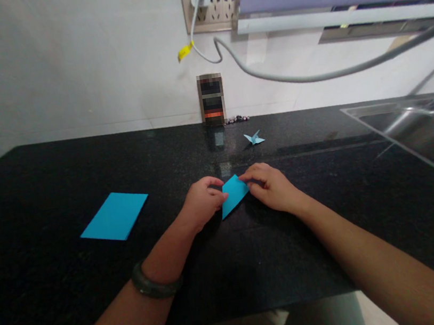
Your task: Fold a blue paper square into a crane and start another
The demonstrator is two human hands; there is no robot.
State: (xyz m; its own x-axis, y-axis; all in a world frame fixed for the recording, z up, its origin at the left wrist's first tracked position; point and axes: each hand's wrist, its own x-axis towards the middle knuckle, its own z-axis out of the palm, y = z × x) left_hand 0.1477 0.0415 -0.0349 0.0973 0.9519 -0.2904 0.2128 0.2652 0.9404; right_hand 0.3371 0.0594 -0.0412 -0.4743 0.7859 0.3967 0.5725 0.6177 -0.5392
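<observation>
A small blue folded paper piece lies on the black stone counter, pinched from both sides. My left hand is closed on its left edge. My right hand has fingers pressed together on its upper right corner. A dark bangle sits on my left wrist. A stack of flat blue paper sheets rests on the counter to the left of my hands. A finished blue paper crane stands further back, behind my right hand.
A steel sink is set in the counter at right. At the back wall stand a small dark box and some beads. A socket panel with a plugged white charger and a grey cable hang above.
</observation>
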